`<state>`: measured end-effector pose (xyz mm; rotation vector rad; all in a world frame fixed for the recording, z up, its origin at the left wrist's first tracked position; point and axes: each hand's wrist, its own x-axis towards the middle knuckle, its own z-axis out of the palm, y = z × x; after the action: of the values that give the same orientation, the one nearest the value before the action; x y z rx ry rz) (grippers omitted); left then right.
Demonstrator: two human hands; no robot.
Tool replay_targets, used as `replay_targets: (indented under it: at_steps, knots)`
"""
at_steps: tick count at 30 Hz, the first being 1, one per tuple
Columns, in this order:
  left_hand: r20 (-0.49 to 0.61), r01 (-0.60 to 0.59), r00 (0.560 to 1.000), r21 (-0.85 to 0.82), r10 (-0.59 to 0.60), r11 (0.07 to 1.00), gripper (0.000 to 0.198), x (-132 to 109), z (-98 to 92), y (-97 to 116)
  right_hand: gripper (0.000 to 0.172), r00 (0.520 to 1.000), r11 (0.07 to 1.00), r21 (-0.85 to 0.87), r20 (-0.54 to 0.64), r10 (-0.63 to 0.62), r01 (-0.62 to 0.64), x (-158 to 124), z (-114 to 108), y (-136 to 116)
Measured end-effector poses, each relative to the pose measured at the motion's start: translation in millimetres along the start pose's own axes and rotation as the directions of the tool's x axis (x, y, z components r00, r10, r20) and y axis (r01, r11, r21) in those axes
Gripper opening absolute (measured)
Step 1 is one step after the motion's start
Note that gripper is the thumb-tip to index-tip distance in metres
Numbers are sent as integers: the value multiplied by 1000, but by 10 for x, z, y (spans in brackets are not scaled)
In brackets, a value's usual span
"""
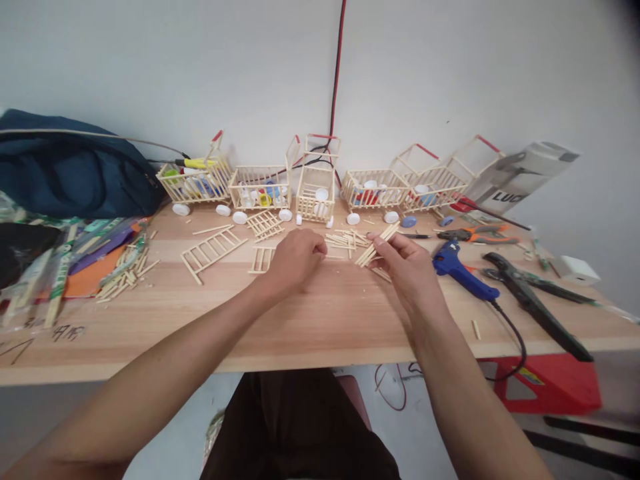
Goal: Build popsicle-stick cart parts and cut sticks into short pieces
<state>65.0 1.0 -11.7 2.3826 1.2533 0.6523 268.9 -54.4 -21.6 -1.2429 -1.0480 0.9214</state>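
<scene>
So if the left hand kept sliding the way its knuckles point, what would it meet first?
Probably the loose pile of sticks just past the left hand, toward the right hand. Depth is hard to judge; further on stands a small stick cart.

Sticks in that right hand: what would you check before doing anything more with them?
1. Sticks gripped in the right hand: ok, a small bundle sits between the fingers.
2. Left hand free: cannot tell, it is curled knuckles-up on the table.
3. Loose sticks within reach: ok, they lie between the hands.
4. Glue gun nearby: ok, it lies just right of the right hand.
5. Glue gun hot: cannot tell.
6. Ladder frames at hand: ok, left of the left hand.
</scene>
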Motion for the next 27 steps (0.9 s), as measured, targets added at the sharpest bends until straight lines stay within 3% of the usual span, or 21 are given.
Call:
replay_targets:
  at_steps: [4,9,14,19,23,25,27]
  knots:
    - [7,-15,1000,160,14,987,17,143,64,-48,31,1000,999,-34,-3,-10,10,-4,-17,10]
    - [-73,-24,996,246,43,969,21,279,82,-104,30,999,1000,-13,-23,-28,27,-20,-30,-4]
    - [34,-132,991,373,128,918,20,381,134,-130,29,999,999,-23,-27,-31,31,-25,-37,-19]
    - [29,-170,984,426,175,889,21,342,138,-131,30,999,999,-26,-33,-25,24,-12,-38,-8]
    - [-84,-144,983,200,163,969,15,207,-37,-129,28,999,999,-21,-32,-28,27,-13,-36,4]
    - [-154,-69,986,-31,64,997,10,111,-174,-142,28,999,999,-28,-32,-29,28,-17,-34,8]
    - [-141,35,987,-312,-83,950,3,-4,-310,-176,29,999,998,-52,-26,-33,32,-19,-31,13]
